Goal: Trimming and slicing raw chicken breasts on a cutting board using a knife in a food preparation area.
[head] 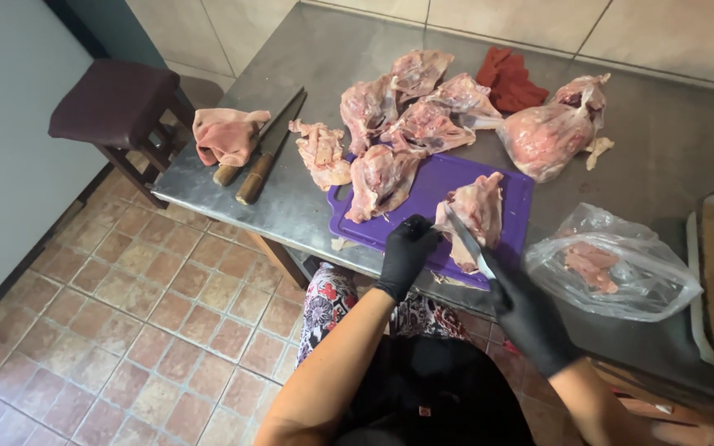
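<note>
While raw poultry covers a steel worktop point(291, 206), a person in black gloves works at a purple cutting board point(423, 194). Seen from the head camera, the left hand point(406, 252) rests at the board's near edge, fingers curled against a piece of meat point(477, 211) lying on the board. The right hand point(526, 314) has its fingers closed round the handle of a knife point(466, 239), whose blade lies against that same piece. More carcass pieces point(406, 116) are heaped at the board's far side. Two wooden-handled knives point(262, 161) lie to the left beside a pale cloth point(225, 136). A clear plastic bag point(613, 264) holding meat scraps sits to the right, and a red cloth point(507, 78) lies near the wall.
</note>
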